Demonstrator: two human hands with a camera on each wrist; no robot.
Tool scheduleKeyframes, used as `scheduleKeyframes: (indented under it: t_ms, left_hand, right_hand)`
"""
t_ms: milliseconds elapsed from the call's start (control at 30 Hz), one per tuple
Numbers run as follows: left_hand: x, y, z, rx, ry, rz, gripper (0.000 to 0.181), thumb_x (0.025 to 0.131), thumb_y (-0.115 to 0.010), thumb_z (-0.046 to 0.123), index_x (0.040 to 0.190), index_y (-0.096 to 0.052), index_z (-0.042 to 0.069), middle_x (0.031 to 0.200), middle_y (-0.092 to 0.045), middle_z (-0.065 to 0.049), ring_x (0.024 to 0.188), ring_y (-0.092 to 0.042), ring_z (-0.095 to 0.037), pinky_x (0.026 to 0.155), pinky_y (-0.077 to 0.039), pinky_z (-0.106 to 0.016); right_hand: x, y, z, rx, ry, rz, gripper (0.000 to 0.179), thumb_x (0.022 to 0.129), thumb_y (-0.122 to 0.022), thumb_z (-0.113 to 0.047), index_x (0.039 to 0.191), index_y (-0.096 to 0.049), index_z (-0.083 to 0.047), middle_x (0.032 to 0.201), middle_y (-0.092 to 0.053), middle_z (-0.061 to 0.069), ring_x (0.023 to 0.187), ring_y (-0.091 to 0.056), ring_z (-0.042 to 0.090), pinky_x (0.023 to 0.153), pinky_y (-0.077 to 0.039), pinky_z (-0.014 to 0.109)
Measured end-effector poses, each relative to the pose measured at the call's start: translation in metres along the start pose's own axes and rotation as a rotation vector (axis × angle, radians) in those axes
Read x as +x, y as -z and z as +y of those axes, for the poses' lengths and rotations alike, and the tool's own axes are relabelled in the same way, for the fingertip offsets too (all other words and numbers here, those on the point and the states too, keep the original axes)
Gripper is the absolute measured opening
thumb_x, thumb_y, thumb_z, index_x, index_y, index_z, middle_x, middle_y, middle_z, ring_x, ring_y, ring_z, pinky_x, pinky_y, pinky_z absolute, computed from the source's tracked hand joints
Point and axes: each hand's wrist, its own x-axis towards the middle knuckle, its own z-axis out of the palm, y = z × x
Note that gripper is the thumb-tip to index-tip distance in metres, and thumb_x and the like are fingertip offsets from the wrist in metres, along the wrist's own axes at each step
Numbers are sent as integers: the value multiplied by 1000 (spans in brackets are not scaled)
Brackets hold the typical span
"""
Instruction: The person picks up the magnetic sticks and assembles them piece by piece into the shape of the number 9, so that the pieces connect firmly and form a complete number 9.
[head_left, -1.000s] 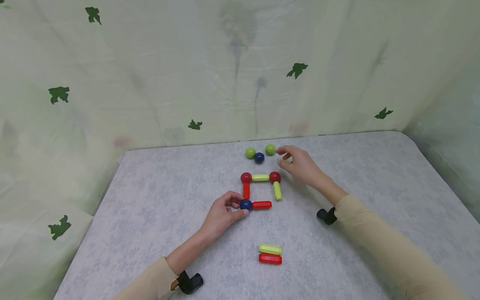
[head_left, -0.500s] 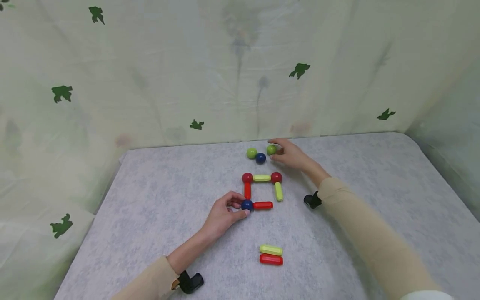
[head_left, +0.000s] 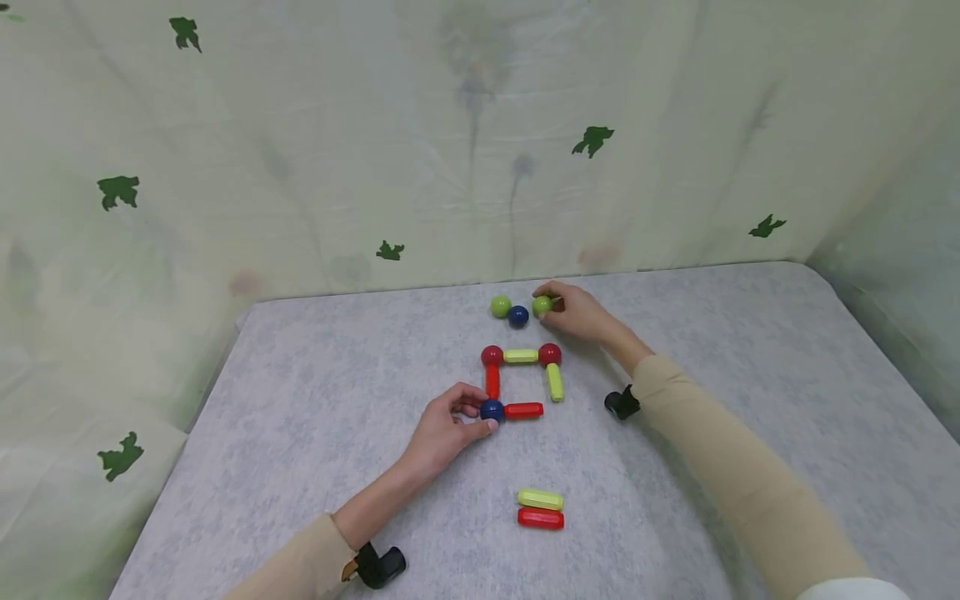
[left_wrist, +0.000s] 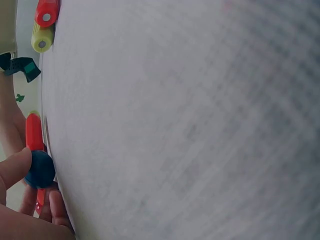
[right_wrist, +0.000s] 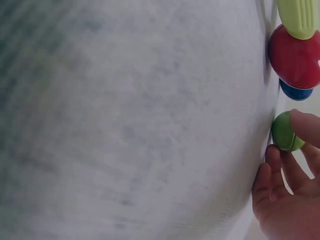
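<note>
My left hand [head_left: 442, 429] pinches a blue ball [head_left: 492, 410] between thumb and fingers, low on the table. That ball joins two red rods [head_left: 523, 410], one pointing right, the other running back to a red ball [head_left: 492, 356]. From there a yellow-green rod [head_left: 521, 356] leads to a second red ball [head_left: 550, 354], which has another yellow-green rod [head_left: 554, 382] extending toward me. A gap separates this rod's end from the right-pointing red rod. At the back, my right hand [head_left: 581, 315] pinches a green ball [head_left: 541, 307], seen against the thumb in the right wrist view [right_wrist: 286, 132].
Left of the held green ball, a loose blue ball [head_left: 518, 316] and another green ball [head_left: 500, 307] lie close together. Nearer me, a yellow-green rod [head_left: 540, 499] and a red rod [head_left: 541, 518] lie side by side. A pale cloth [head_left: 315, 167] hangs behind the table [head_left: 315, 350].
My right hand has moved left to the green ball and taken hold of it, and the ball has shifted slightly toward me. The left hand stays on its blue ball.
</note>
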Motion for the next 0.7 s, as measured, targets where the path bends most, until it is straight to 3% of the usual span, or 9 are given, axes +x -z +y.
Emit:
scheduleKeyframes:
  t_ms: [233, 700]
  left_hand:
    - [-1, 0, 0, 2, 0, 1, 31, 83, -80, 13, 111, -65, 14, 96, -61, -2, 93, -54, -20, 77, -44, -34]
    - [-1, 0, 0, 3, -8, 2, 31, 83, -79, 13, 111, -65, 14, 96, -61, -2, 93, -54, -20, 77, -44, -33]
  right_hand:
    - [-12, 2, -2, 60, 38, 29, 42, 95, -62, -8, 136, -53, -5, 132, -56, 11, 117, -53, 30, 99, -43, 44]
    - [-59, 1, -27, 68, 133, 114, 42, 93, -68, -12, 134, -56, -12, 122, -60, 1, 105, -55, 21, 88, -49, 40]
